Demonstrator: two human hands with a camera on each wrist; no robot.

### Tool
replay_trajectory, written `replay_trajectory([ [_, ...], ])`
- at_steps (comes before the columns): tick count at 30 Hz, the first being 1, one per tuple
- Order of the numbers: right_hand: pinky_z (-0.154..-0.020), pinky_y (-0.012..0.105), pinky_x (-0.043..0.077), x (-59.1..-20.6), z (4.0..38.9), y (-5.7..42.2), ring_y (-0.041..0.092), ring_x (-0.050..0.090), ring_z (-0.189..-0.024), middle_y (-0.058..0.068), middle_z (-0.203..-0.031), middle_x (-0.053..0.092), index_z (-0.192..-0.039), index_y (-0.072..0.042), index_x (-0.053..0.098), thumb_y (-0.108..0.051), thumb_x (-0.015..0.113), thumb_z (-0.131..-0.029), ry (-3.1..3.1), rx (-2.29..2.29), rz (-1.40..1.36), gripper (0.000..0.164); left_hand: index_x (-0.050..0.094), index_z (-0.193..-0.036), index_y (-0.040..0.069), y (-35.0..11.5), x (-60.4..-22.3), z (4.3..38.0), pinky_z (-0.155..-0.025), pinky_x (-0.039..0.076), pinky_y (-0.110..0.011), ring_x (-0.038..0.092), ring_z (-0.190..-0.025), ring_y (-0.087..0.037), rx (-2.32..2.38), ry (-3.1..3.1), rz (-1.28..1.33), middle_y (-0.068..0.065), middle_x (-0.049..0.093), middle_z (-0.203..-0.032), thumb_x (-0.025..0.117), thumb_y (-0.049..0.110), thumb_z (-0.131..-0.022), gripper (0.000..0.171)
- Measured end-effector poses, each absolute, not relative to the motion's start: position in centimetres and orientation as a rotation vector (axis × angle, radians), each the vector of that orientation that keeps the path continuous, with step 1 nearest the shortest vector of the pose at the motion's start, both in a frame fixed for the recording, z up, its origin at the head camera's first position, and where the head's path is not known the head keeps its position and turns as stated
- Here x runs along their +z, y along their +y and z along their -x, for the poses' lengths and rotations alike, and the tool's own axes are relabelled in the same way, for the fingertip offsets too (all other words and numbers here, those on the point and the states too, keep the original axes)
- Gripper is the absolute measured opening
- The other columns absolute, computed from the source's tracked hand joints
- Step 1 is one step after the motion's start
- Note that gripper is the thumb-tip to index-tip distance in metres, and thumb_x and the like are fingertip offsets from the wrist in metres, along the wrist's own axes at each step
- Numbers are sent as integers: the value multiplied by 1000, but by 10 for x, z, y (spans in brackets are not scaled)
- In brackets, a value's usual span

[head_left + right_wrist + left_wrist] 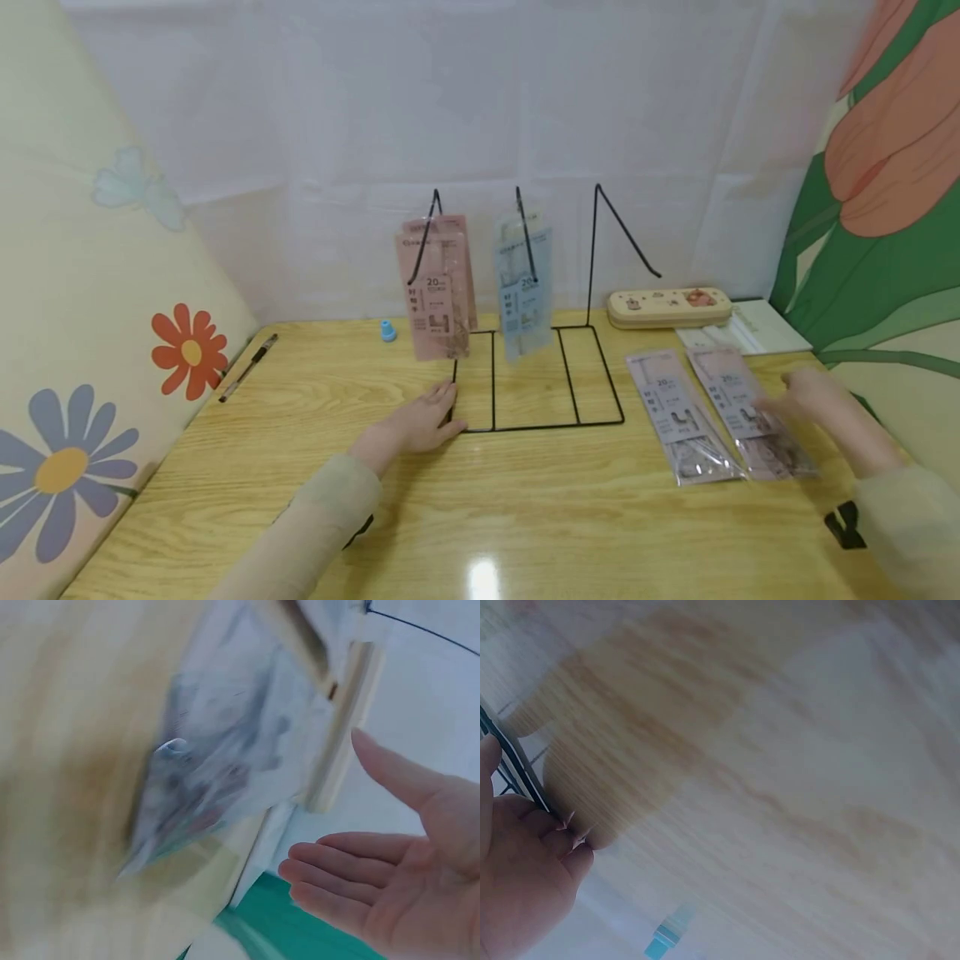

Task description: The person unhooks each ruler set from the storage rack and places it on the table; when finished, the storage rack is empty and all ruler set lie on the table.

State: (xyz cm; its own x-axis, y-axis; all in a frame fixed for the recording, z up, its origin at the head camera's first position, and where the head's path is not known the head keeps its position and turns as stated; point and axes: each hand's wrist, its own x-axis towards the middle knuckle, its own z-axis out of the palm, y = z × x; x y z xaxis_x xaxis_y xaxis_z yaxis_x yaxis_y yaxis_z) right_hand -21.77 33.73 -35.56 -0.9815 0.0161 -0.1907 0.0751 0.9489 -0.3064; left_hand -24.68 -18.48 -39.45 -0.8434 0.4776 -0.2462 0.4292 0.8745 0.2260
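Note:
A black wire display rack (536,428) stands on the table, its left side held by my left hand (422,419). In the left wrist view, the fingers of that hand (532,862) curl at the black wire (525,776), the thumb across from them. Pink packets (431,304) hang on the rack's left hook, blue packets (525,292) on the middle one. The right hook (628,232) carries nothing. My right hand (817,404) is over the right-hand pink packet (738,408), beside another pink packet (678,417). In the right wrist view, that hand (390,877) has extended fingers and an empty palm.
Behind the loose packets lie a cream pencil case (667,308) and a white booklet (772,327). A small blue cap-like piece (387,331) stands left of the rack. Farther left lies a pen (249,367). A white cloth (337,167) hangs behind the table.

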Motion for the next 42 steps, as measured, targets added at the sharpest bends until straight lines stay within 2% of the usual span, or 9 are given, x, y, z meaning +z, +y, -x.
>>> replay_trajectory([
  [6,-88,61,44,-347,228,303,56,48,-108,47,-122,43,-130,25,31,-38,66,-85,2893,-612,38,85,14,-148,-7,-184,-394,247,-118,18,-50,13,-144,-39,239,2748,-679,-26,11,-155,37,39,-101,69],
  [10,-101,64,34,-342,238,272,58,34,-123,45,-136,29,-138,21,22,-43,63,-87,2881,-634,62,92,14,-148,-7,-184,-395,248,-118,18,-49,13,-144,-39,224,2749,-681,-26,11,-155,37,39,-101,70],
  [16,-105,63,30,-338,253,228,49,34,-130,32,-144,33,-143,8,28,-55,60,-85,2946,-574,155,91,13,-148,-7,-184,-397,249,-118,18,-49,13,-144,-39,217,2753,-683,-26,11,-155,37,39,-101,70],
  [20,-108,60,30,-343,268,204,45,33,-134,27,-147,33,-146,2,27,-46,60,-89,2929,-766,274,81,13,-148,-7,-184,-397,250,-118,18,-49,13,-144,-39,223,2753,-685,-26,11,-155,37,39,-101,70],
  [23,-111,55,28,-349,280,188,44,31,-135,28,-148,31,-145,5,27,-30,64,-90,2871,-1041,425,76,13,-148,-7,-184,-396,249,-118,18,-49,13,-144,-39,225,2752,-687,-26,10,-155,37,39,-101,70],
  [28,-115,49,25,-352,290,161,39,33,-137,24,-148,34,-144,4,30,-24,66,-89,2753,-1362,561,71,13,-148,-6,-185,-395,249,-118,18,-49,12,-145,-38,217,2750,-678,-24,10,-156,37,40,-101,70],
  [33,-117,46,23,-351,298,133,35,32,-139,19,-149,34,-146,-1,30,-22,66,-89,2594,-1556,539,71,14,-148,-6,-186,-395,249,-117,18,-49,13,-144,-38,224,2749,-672,-25,10,-156,37,40,-101,70],
  [36,-115,47,27,-351,303,119,33,34,-138,17,-149,36,-145,-5,33,-20,67,-89,2512,-1640,535,68,14,-148,-6,-186,-396,249,-118,18,-49,13,-145,-38,225,2749,-670,-24,11,-156,37,40,-101,70],
  [42,-104,45,42,-352,307,96,31,51,-122,16,-134,53,-138,-6,45,-19,68,-87,2448,-1730,438,58,13,-149,-4,-185,-396,248,-118,18,-48,11,-145,-36,220,2748,-668,-23,9,-156,37,41,-101,70],
])
